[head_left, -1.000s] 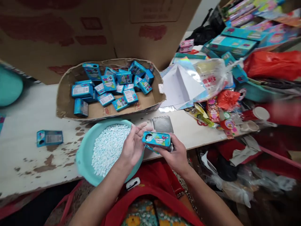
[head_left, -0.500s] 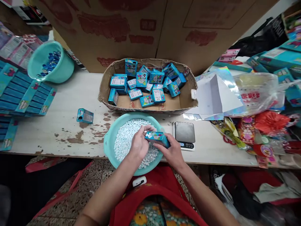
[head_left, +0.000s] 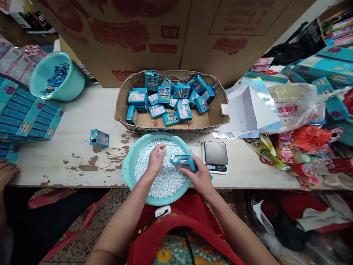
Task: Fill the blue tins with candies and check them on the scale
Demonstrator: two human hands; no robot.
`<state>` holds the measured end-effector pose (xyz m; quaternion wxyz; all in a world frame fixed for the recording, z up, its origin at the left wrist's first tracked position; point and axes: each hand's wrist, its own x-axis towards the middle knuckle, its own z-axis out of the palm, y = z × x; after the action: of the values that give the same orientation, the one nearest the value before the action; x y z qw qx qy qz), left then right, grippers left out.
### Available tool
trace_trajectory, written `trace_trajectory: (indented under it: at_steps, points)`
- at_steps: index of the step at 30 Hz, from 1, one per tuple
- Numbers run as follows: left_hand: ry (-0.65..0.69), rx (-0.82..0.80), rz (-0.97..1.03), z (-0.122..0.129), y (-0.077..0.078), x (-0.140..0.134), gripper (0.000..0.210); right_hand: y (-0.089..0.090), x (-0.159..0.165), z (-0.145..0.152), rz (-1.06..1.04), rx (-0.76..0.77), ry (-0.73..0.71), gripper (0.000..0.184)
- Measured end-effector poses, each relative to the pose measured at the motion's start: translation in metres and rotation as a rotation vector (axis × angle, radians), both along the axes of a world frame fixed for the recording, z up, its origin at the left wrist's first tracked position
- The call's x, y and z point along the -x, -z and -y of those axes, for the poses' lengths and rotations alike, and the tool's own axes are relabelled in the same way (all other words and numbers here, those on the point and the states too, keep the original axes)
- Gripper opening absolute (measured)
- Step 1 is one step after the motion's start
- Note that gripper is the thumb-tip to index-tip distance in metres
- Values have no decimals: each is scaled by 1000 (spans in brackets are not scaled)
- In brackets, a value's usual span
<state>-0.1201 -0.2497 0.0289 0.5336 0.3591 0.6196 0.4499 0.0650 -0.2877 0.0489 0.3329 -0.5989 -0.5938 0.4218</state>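
Observation:
My right hand [head_left: 200,176] is shut on a small blue candy box [head_left: 183,162], held tilted over the right side of a turquoise bowl [head_left: 127,170]. The box's end faces my left hand. Small white candies [head_left: 168,184] fill much of the bowl. Over the candies, left of the box and apart from it, is my left hand [head_left: 156,161]. Its thumb and forefinger are a little apart and loosely bent; the other fingers are partly hidden. A digital scale [head_left: 215,154] stands just right of the bowl.
A cut-down cardboard box [head_left: 205,119] behind the bowl holds several blue candy boxes. One blue box [head_left: 99,138] lies to the left. A turquoise bucket [head_left: 74,82] holds blue pieces. Packaging and a plastic bag [head_left: 295,103] crowd the right. Another person's hand [head_left: 7,172] rests at the far left edge.
My left hand has moved left, away from the box's end, over the candies. My right hand keeps the box in nearly the same place. Another person's hand has appeared at far left.

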Motion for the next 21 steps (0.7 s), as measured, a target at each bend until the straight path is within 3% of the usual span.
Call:
trace_trajectory:
  at_steps: [3,6,9,12,16,21]
  points:
    - [180,-45,-137,0,-13,15,34,3,0,-1,-114,59,41,37]
    - [487,-129,-45,7,-47,18,46,7,7,-2,-256,68,67,39]
    - [670,-266,-187,16,-80,15,54,13,21,0,-455,82,72,43]
    - [673,-373,-329,20,-95,19,57,18,32,0,-530,90,64,47]
    - [557,-334,-325,18,-92,30,66,19,39,-8,-497,61,26,50]
    - [534,-322,-325,20,-88,37,38,6,38,-19,-343,-30,-161,48]
